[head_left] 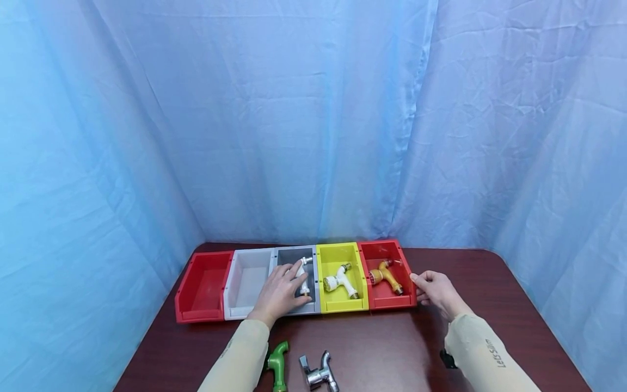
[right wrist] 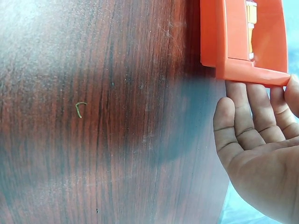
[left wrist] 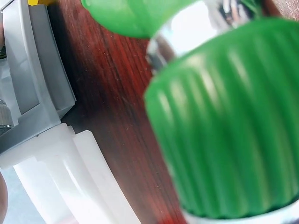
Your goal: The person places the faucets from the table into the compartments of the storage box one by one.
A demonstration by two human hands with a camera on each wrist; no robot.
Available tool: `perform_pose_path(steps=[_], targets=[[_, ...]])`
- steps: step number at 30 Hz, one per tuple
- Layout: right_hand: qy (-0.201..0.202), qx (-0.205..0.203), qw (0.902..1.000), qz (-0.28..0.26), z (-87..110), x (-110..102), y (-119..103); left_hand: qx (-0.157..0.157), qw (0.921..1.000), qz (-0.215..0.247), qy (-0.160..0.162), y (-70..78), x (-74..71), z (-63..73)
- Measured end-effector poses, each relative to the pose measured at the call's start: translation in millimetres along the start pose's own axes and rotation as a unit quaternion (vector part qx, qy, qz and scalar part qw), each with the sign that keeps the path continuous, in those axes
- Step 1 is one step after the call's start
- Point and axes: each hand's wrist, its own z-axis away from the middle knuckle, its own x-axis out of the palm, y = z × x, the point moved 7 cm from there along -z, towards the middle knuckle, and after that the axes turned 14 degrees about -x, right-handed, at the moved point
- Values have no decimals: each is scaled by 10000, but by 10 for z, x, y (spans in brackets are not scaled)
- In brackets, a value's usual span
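In the head view my left hand [head_left: 280,289] lies over the grey bin [head_left: 317,305], fingers spread and touching a white tap [head_left: 304,284] with metal ends. The hand covers part of that tap. My right hand [head_left: 438,291] pinches the side wall of the right-hand red bin [head_left: 410,300], thumb at the rim and fingers against the outside. Inside this red bin is an orange-yellow tap [head_left: 387,276]. In the right wrist view the hand [right wrist: 261,140] has its fingertips right at the bin's wall [right wrist: 254,74].
A yellow bin [head_left: 362,306] with a white tap [head_left: 341,280] adjoins the grey one. Left of it stand a white bin [head_left: 250,280] and another red bin [head_left: 203,288]. A green tap [head_left: 277,365] and a chrome tap [head_left: 320,373] lie at the table's [head_left: 382,348] front. Blue curtains [head_left: 294,136] surround it.
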Motion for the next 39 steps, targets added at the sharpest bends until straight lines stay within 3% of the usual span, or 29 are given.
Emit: perform_pose_path(steps=[39], targets=[[19,1,10000,-5,35,-2,-9,-219,9985,70,-501,-21,75,-21]])
